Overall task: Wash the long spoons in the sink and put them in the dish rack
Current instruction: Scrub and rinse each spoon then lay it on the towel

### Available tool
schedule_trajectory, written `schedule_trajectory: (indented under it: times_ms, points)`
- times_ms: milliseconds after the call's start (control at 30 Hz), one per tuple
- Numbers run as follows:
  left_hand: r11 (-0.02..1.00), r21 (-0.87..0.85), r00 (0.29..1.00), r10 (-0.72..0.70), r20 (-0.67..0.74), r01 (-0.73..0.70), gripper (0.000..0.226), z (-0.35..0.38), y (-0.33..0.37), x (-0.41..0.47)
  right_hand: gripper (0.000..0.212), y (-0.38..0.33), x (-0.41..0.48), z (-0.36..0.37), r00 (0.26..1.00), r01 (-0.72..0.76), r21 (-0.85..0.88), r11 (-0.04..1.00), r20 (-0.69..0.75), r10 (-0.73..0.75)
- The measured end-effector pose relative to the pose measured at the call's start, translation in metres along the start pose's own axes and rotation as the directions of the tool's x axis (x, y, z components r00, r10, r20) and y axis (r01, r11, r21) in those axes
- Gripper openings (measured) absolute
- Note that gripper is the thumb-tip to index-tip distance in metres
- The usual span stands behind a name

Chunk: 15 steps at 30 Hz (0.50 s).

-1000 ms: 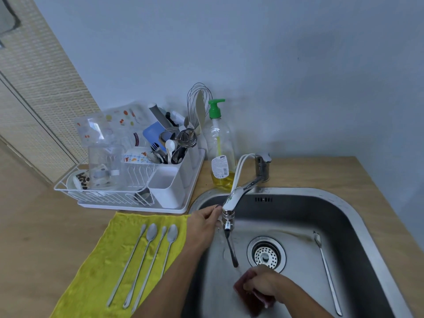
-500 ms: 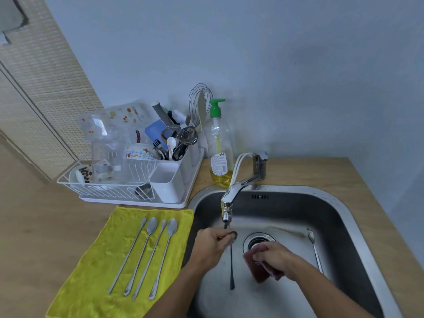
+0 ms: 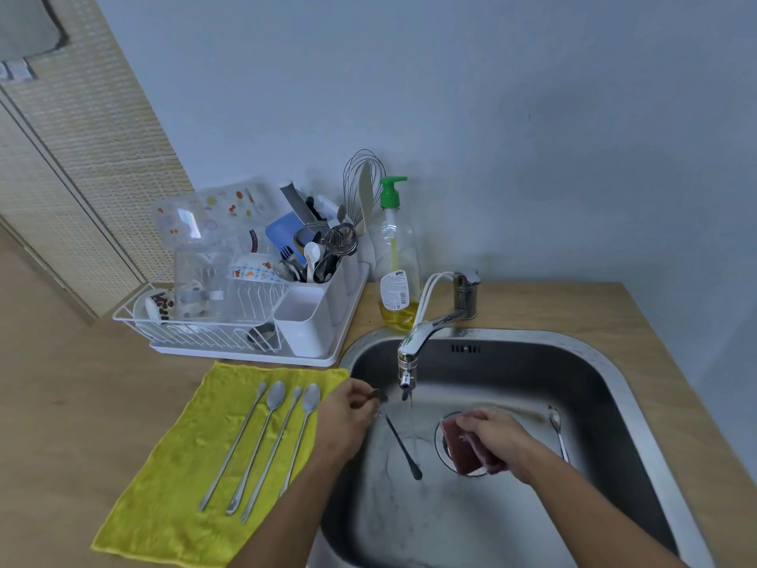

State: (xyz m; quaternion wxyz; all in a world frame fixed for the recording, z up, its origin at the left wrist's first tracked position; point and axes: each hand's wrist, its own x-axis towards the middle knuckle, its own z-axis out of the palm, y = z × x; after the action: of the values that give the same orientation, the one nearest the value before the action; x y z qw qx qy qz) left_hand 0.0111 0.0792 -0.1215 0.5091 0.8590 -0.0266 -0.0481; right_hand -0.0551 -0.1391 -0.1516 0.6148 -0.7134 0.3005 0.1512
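Head view: left hand pinching spoon; right hand gripping sponge.

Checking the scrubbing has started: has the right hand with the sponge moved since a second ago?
Yes. The right hand with the sponge has come up from the sink's near side to over the drain, right of the tap.
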Motion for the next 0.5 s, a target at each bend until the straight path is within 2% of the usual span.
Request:
schedule_trajectory:
  times_ms: [100,400,500]
  points:
    - [0.995,-0.099,0.998,-0.038,-0.047,0.033,0.007,-0.004,0.003,0.005,0.013,-0.005,-0.002,0.001,0.998,0.022,0.083,0.996,-0.058,-0.017]
    - [0.998,-0.056,1.000,0.018,-0.005,-0.019,0.012,-0.005,0.003,0.005,0.017,-0.013,-0.009,0.003,0.998,0.033,0.164,0.986,-0.064,-0.022]
    - [0.999,-0.023,0.997,0.046,0.062,-0.045,0.013,-0.005,0.001,0.005,0.017,-0.014,-0.008,0.004,0.997,0.049,0.188,0.981,-0.075,-0.036]
